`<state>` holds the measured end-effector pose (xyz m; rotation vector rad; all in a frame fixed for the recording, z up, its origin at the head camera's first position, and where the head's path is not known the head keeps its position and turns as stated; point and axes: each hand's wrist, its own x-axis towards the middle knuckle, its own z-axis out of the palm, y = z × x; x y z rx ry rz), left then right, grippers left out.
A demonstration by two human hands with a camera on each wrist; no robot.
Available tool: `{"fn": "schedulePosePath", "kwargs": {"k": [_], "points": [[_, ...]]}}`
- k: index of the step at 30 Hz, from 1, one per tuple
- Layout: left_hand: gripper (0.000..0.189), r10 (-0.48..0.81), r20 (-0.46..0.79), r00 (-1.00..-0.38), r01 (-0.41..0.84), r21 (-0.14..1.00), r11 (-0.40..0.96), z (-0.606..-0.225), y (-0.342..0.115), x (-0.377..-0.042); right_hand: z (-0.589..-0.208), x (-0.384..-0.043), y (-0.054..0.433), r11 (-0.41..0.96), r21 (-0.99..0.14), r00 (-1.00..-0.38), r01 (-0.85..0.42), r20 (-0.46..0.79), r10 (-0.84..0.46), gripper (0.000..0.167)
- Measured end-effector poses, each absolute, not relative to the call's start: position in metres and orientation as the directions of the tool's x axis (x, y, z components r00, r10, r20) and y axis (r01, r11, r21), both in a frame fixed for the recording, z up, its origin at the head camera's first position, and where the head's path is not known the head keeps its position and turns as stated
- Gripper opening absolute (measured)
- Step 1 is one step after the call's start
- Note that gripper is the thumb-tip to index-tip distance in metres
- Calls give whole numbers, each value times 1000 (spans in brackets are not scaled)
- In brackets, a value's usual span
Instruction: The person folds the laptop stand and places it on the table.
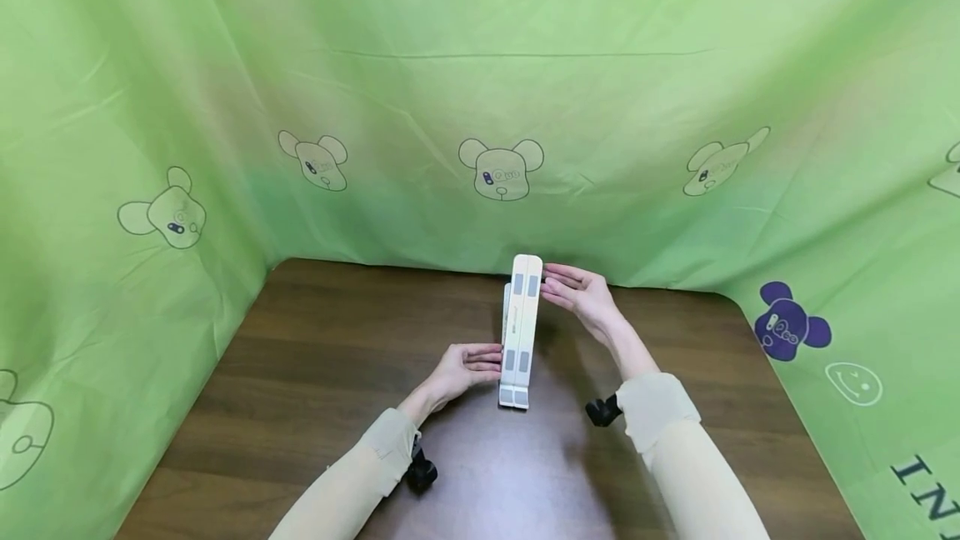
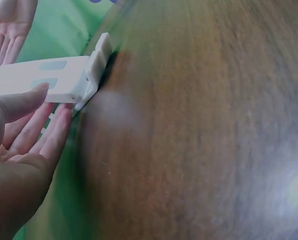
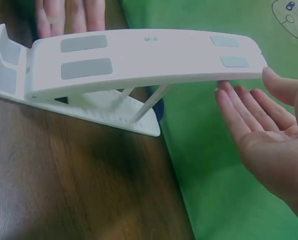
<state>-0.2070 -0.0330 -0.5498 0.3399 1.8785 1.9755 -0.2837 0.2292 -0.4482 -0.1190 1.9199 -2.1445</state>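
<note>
A white folding laptop stand [image 1: 515, 327] with grey pads stands near the table's far edge, its lipped end toward me. In the right wrist view, the upper part of the stand [image 3: 154, 57] is raised on thin struts [image 3: 151, 104] above its base [image 3: 133, 122]. My left hand [image 1: 459, 371] is at the stand's left side by the lower end, fingers nearly straight. In the left wrist view, its thumb [image 2: 26, 104] overlaps the stand's edge. My right hand [image 1: 585, 298] is at the raised far end, its thumb [image 3: 279, 85] at the tip and its extended fingers just below.
The brown wooden table [image 1: 360, 307] has rounded far corners. A green curtain [image 1: 405, 215] printed with bear heads hangs close behind and along both sides. Black wrist devices [image 1: 422, 473] are strapped under both sleeves.
</note>
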Motion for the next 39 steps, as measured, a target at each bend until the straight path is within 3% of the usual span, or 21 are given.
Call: {"fn": "schedulePosePath", "kwargs": {"k": [5, 15, 28, 39], "points": [[48, 420, -110, -901, -132, 991, -25, -556, -32, -207, -450, -289, 224, -100, -980, -955, 173, -142, -259, 61], [39, 362, -22, -932, 8, 996, 83, -558, -21, -209, -451, -289, 214, -61, -988, -981, 140, -130, -146, 54], [36, 361, -23, -932, 20, 993, 117, -557, -28, -211, -454, -285, 217, -99, -986, -987, 134, -124, -101, 49], [38, 362, -36, -932, 1, 995, 104, -552, -35, -213, -455, -278, 220, -137, -981, -989, 135, -125, -80, 21]]}}
